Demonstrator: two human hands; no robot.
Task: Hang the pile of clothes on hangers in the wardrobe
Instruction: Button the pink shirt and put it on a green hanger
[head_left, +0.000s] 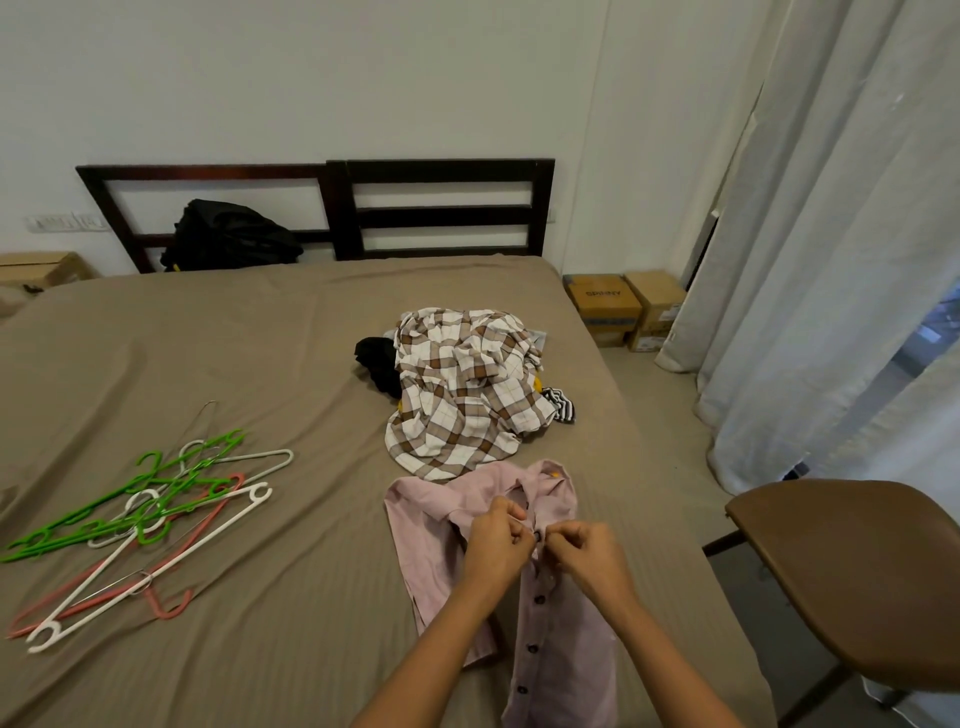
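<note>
One pink shirt (561, 623) lies on the bed (260, 338), near its foot, with three dark buttons showing below the hands. The left hand (493, 540) and right hand (587, 556) both pinch its front edges under the collar. Just beyond sits one pile (462, 389) of clothes, a checked shirt on top. Far left is a tangle of hangers (140, 514) in green, white and pink, too overlapped to count. One chair (857, 561) stands at the right.

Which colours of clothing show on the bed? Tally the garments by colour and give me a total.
pink shirt: 1
brown-and-white checked shirt: 1
black garment: 1
black-and-white striped garment: 1
yellow garment: 1
Total: 5 that can be told apart; more may lie hidden under the checked shirt.
</note>
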